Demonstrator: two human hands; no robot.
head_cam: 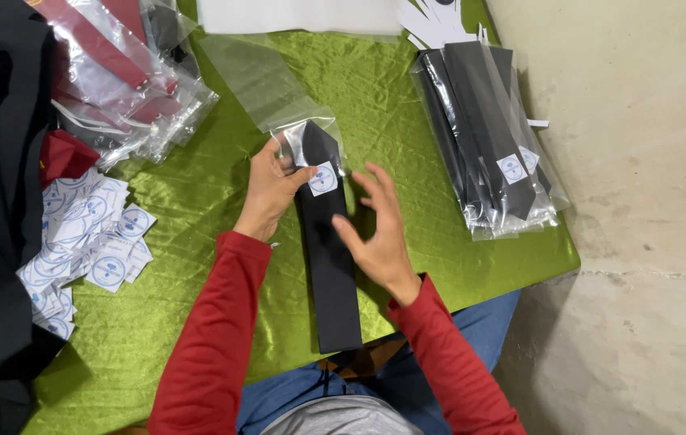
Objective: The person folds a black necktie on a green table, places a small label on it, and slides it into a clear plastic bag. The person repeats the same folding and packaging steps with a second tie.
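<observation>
The black necktie (329, 258) lies lengthwise at the middle of the green cloth (198, 201), its tip inside a clear plastic sleeve (266, 84). Your left hand (269, 192) pinches the sleeve's mouth beside the round white sticker (323, 179). Your right hand (379, 229) hovers spread just right of the tie. Bagged black ties (488, 129) lie far right, loose stickers (89, 234) left.

A black necktie (328, 258) with a white-and-blue round sticker (323, 179) lies on shiny green cloth (198, 242). Sleeves (214, 338) are red, jeans (480, 322) blue, bagged ties (109, 56) dark red
</observation>
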